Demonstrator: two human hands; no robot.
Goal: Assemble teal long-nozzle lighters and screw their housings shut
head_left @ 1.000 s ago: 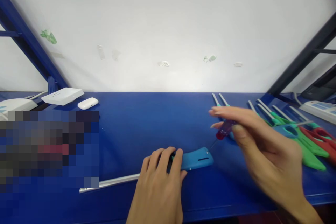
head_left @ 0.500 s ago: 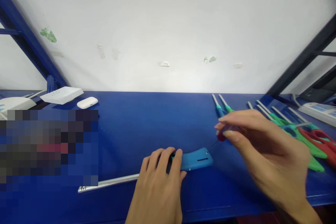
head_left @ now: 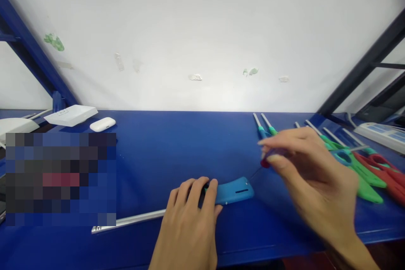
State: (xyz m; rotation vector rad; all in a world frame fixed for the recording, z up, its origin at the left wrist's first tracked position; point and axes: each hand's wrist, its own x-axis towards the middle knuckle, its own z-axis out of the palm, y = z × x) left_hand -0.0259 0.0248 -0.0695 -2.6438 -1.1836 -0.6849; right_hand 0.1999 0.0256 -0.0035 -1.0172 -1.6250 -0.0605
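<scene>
The left hand [head_left: 190, 211] holds the blue-handled tool [head_left: 233, 192] at 6 o'clock on the surface [head_left: 177, 147], where steady pressure should help the right hand [head_left: 313, 181], pinching a thin-shafted screwdriver [head_left: 265, 163], stay aligned, its long axis running from handle end between 2 and 3 to rod tip between 8 and 9.

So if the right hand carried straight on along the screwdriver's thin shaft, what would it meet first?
Probably the blue handle, at its right end: the screwdriver in the right hand slants down toward it, though whether its tip touches is unclear.
</scene>
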